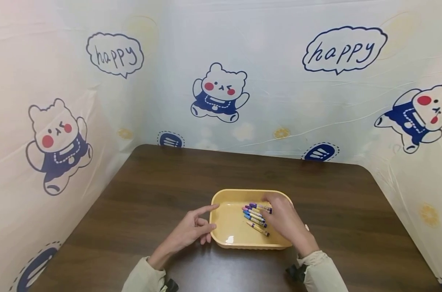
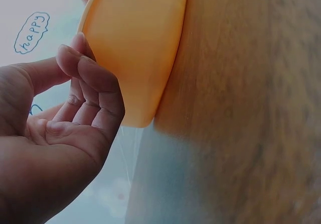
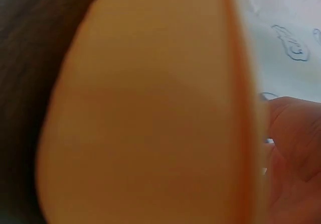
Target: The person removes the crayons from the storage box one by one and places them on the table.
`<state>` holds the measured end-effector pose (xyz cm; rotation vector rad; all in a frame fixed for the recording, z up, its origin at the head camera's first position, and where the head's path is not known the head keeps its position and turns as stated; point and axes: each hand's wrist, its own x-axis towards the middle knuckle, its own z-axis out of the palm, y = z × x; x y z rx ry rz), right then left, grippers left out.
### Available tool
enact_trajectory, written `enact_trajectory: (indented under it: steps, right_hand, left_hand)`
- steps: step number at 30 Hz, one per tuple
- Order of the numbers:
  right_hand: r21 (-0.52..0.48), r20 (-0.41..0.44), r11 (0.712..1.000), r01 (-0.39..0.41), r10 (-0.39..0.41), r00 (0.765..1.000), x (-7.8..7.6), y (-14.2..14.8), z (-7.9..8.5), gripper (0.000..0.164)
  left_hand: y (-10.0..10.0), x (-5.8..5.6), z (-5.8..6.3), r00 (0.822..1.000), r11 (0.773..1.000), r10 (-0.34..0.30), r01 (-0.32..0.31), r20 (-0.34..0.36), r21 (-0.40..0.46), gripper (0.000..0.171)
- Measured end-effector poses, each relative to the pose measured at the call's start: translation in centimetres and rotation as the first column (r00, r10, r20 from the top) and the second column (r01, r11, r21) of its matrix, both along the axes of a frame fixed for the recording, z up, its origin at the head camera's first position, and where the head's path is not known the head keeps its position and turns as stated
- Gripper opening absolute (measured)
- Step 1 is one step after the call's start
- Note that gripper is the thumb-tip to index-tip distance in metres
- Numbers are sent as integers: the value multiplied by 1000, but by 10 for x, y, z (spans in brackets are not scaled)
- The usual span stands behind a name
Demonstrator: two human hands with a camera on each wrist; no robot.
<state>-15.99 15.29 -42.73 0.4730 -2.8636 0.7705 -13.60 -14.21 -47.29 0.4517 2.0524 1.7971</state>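
Note:
A yellow tray [image 1: 228,235] with rounded corners stands on the brown table. At its left rim, my left hand [image 1: 189,228] holds the edge with index finger and thumb over the rim; its other fingers curl outside the wall. Several crayons [image 1: 256,220] with purple, blue, pink and yellowish tips lie side by side in the right half of the tray. Over their right ends reaches my right hand [image 1: 284,217], its fingertips at the uppermost purple crayon [image 1: 255,205]. Whether it pinches a crayon is hidden; in the right wrist view the tray wall [image 3: 145,108] covers most of it.
The dark wooden table [image 1: 162,178] spreads around the tray on all sides. A pale curtain [image 1: 272,97] printed with bears and the word "happy" encloses the table at the back and both sides.

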Motion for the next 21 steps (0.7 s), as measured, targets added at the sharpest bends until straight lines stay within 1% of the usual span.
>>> enact_trajectory:
  steps: [2,5,9,11,13,18,21]
  right_hand:
    - [22,-7,1000,-17,17,1000,-2,0,-7,27]
    - [56,9,998,-29,29,1000,-5,0,-17,26]
    - [104,43,994,-17,12,999,-6,-1,-28,22]
    - [119,34,993,-10,6,999,-6,-1,-31,21]
    - [124,4,992,-6,5,1000,-6,-1,-34,20]
    - [117,-52,993,-2,8,999,-9,-1,-40,14]
    - [109,-66,994,-2,9,998,-10,0,-43,13]
  left_hand:
    - [1,0,0,1000,1000,-3,3,1,7,61]
    - [2,0,0,1000,1000,-1,1,0,11,61]
    - [2,0,-1,1000,1000,0,0,-1,12,62]
    - [2,0,-2,1000,1000,1,-1,2,14,62]
    - [2,0,-1,1000,1000,3,-3,3,16,62]
    - [3,0,-1,1000,1000,11,-11,7,18,62]
    - [3,0,-1,1000,1000,13,-13,9,16,61]
